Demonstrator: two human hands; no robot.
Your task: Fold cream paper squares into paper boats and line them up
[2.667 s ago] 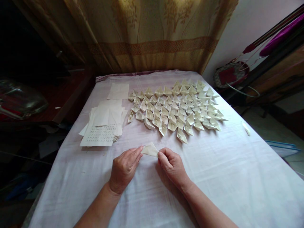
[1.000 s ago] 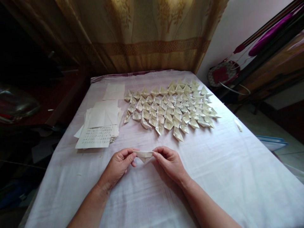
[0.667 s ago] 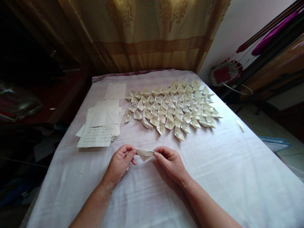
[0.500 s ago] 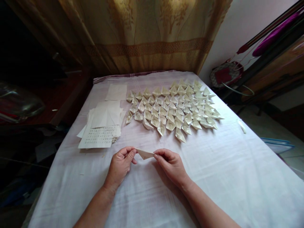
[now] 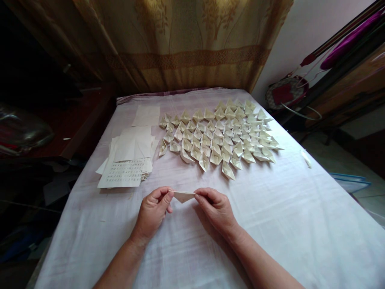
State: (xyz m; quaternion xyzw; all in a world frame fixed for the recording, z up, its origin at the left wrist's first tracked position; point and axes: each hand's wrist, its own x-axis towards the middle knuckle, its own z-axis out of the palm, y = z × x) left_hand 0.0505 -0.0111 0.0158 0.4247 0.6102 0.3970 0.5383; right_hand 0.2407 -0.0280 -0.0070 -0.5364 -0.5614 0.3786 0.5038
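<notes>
Loose stack of paper sheets [image 5: 130, 145] at ten o'clock from the folded paper [image 5: 183, 196], left hand [image 5: 154, 208] pinching that paper's nine-o'clock corner, its tip pointing to six o'clock, right hand [image 5: 217, 206] pinching the three-o'clock corner, rows of paper boats [image 5: 226, 153] toward one o'clock

Gold-brown curtain [image 5: 186, 76] behind, tree motifs [image 5: 217, 22], light showing at top. Right: pale wall [image 5: 285, 48], tiled floor [image 5: 315, 150]. Left: dark-red desk [image 5: 87, 114], shadowed.

Head-worn view, facing forward and down, near above white cloth [image 5: 300, 216]
</notes>
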